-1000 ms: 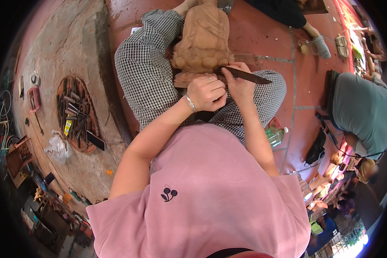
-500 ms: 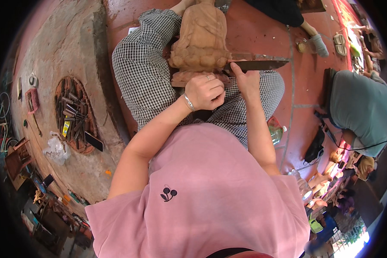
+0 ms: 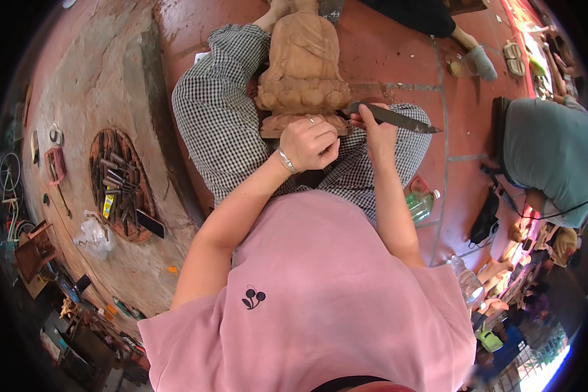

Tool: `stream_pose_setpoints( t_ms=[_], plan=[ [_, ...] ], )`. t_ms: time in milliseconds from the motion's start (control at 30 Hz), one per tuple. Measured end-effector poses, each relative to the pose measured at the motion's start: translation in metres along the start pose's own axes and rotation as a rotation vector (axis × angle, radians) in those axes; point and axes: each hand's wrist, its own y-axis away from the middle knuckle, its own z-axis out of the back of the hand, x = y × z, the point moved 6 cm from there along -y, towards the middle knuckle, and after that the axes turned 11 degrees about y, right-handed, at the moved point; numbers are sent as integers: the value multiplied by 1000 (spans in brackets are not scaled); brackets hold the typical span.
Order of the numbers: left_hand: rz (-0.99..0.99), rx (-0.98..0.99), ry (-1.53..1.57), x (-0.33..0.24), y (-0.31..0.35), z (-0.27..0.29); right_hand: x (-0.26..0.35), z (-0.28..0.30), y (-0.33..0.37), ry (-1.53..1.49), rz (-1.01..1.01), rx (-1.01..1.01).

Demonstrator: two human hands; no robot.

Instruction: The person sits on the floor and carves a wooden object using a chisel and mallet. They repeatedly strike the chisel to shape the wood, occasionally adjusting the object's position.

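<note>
At left, see oval basket point(image 3: 133, 236) of wood-handled tools on stone slab point(image 3: 130, 78), with phone point(image 3: 151, 223) at basket's right edge. Between checked trousers point(image 3: 209, 124), find carved brown statue point(image 3: 302, 59), petalled base point(image 3: 303, 97) toward the body. Looks wooden: treat as likely stiff, fairly heavy, matte enough not to slip, fragile at thin relief. Take hold low under the base and around the solid torso, not by the petals. Note left hand point(image 3: 310, 145) at base's near edge, fingers curled inward; can't tell, undersides hidden, whether gripping anything. Then right hand point(image 3: 377, 130), thumb and fingers clamped on dark pointed blade point(image 3: 405, 121), tip outward right. Lastly, green-tinted bottle point(image 3: 421, 204) beside right knee.
</note>
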Motion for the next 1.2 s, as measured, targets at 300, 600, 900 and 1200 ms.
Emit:
stream_pose_setpoints(
  t_ms=[300,600,900,1200],
  plan=[
    [269,166,57,44,-59,8,-18,-1,8,-375,-82,43],
    [454,882,417,119,-73,-39,-27,-23,-5,-381,6,5],
    [394,935,265,103,-77,-40,-39,-24,2,-316,39,99],
    [339,956,299,117,-79,-47,-37,-29,1,-369,27,88]
  ],
)
